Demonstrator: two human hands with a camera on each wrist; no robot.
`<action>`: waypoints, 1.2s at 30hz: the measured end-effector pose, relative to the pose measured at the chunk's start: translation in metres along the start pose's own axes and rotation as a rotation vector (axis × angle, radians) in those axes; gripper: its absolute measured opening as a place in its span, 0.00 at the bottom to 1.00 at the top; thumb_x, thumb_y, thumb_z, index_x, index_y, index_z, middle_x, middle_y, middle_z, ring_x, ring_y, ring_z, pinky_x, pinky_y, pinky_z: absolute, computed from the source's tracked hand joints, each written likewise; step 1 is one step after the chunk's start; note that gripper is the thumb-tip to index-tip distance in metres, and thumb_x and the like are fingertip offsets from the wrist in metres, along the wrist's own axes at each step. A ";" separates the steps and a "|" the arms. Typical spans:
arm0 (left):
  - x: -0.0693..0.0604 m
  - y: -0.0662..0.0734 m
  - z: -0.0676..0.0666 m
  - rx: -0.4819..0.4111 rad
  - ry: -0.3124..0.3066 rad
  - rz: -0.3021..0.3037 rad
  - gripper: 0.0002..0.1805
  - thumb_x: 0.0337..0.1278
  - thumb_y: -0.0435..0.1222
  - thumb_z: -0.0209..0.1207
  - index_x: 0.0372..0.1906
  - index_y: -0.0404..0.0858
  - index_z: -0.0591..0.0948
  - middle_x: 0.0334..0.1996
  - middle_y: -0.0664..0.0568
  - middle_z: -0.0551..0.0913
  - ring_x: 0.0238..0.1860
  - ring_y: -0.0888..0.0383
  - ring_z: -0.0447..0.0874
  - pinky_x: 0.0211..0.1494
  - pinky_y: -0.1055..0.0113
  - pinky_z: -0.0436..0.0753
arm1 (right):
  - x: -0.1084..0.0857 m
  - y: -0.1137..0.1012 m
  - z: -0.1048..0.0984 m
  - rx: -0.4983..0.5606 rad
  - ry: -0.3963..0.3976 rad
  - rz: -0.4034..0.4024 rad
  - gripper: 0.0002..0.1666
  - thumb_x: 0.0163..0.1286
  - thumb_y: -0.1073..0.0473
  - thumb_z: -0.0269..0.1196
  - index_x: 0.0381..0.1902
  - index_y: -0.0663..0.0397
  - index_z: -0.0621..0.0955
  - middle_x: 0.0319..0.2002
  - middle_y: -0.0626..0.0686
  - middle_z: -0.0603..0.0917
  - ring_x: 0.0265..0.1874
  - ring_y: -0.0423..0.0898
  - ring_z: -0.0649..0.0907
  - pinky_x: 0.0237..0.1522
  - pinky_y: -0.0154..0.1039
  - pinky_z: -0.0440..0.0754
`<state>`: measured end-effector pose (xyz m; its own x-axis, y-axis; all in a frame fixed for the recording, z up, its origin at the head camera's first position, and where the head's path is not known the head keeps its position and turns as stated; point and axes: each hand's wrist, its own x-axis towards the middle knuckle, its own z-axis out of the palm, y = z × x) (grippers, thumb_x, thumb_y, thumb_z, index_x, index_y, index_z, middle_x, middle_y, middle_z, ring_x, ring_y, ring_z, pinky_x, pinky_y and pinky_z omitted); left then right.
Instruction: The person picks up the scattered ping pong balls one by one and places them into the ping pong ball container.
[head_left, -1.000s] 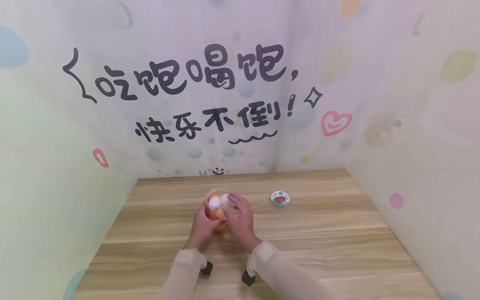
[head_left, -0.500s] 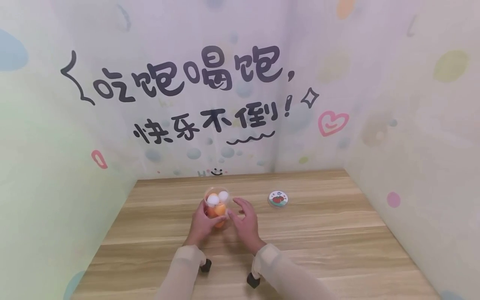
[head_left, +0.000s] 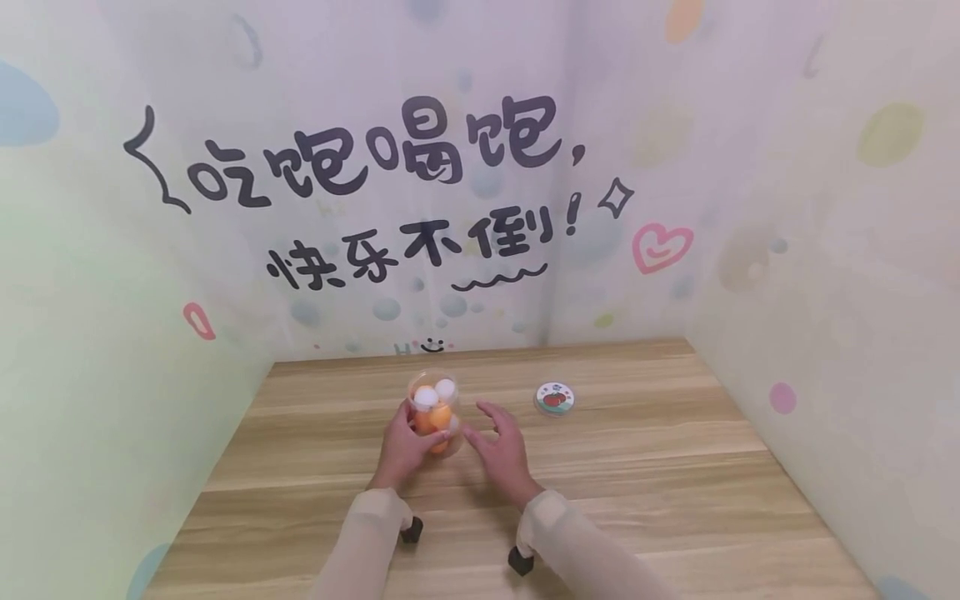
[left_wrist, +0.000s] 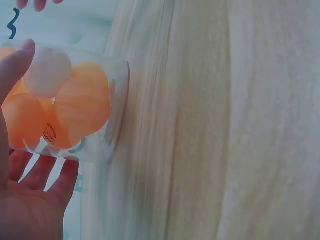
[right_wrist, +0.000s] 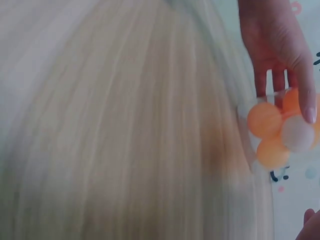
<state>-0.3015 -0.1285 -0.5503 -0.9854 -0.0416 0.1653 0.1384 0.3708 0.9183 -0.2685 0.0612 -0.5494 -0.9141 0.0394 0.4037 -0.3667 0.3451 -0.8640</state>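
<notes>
My left hand [head_left: 402, 451] grips a clear plastic jar [left_wrist: 120, 100] round its side, with the thumb across the near wall. The jar is upright and lidless. Several orange table tennis balls [left_wrist: 82, 105] and white table tennis balls [head_left: 426, 398] fill it. Whether its base touches the table or hovers just over it, I cannot tell. My right hand [head_left: 506, 450] stands apart, just right of the jar, fingers loosely bent and holding nothing. In the right wrist view only a bit of that hand [right_wrist: 311, 227] shows at the lower corner.
A round lid [head_left: 555, 398] with a tomato picture lies on the wooden table [head_left: 645, 467], right of the jar. Printed walls [head_left: 480, 317] enclose the table at the back and both sides. A black cube-shaped piece [head_left: 521, 560] sits at each wrist.
My right hand has come away from the jar's mouth and moved right and slightly down, leaving a white ball at the top. My left hand keeps its hold on the jar.
</notes>
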 end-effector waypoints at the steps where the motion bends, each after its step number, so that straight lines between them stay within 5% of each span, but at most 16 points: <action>1: 0.000 0.000 0.000 0.002 0.003 0.000 0.45 0.37 0.40 0.78 0.63 0.34 0.69 0.59 0.38 0.76 0.60 0.44 0.74 0.64 0.48 0.71 | 0.000 0.002 -0.001 -0.023 -0.011 -0.006 0.30 0.63 0.51 0.69 0.61 0.53 0.77 0.60 0.54 0.77 0.61 0.55 0.72 0.60 0.56 0.72; 10: 0.001 0.003 0.001 0.035 0.015 -0.039 0.47 0.39 0.41 0.78 0.66 0.36 0.67 0.60 0.40 0.75 0.59 0.46 0.75 0.64 0.49 0.72 | 0.000 0.017 -0.011 -0.226 -0.083 -0.141 0.33 0.60 0.54 0.71 0.61 0.60 0.76 0.60 0.59 0.76 0.60 0.59 0.72 0.62 0.60 0.67; 19: 0.002 0.002 0.003 0.094 0.055 -0.057 0.46 0.40 0.42 0.77 0.66 0.37 0.67 0.59 0.41 0.76 0.58 0.45 0.75 0.63 0.49 0.73 | 0.001 0.027 -0.018 -0.422 -0.153 -0.186 0.36 0.59 0.48 0.72 0.62 0.55 0.75 0.62 0.54 0.75 0.61 0.54 0.71 0.63 0.58 0.66; 26: 0.001 0.005 0.004 0.140 0.072 -0.081 0.45 0.41 0.43 0.77 0.66 0.36 0.67 0.59 0.41 0.75 0.59 0.44 0.73 0.64 0.46 0.71 | -0.001 0.030 -0.025 -0.575 -0.260 -0.303 0.40 0.57 0.43 0.72 0.63 0.54 0.75 0.63 0.57 0.73 0.62 0.57 0.70 0.61 0.59 0.68; 36: 0.000 0.002 0.005 0.161 0.084 -0.069 0.44 0.42 0.43 0.76 0.65 0.35 0.68 0.59 0.41 0.75 0.58 0.45 0.74 0.62 0.48 0.72 | -0.003 0.030 -0.028 -0.686 -0.328 -0.364 0.41 0.60 0.38 0.67 0.65 0.51 0.72 0.65 0.59 0.70 0.64 0.58 0.68 0.60 0.61 0.67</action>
<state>-0.3022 -0.1235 -0.5502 -0.9793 -0.1469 0.1394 0.0462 0.5079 0.8601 -0.2724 0.0975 -0.5681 -0.8023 -0.4222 0.4220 -0.5582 0.7810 -0.2800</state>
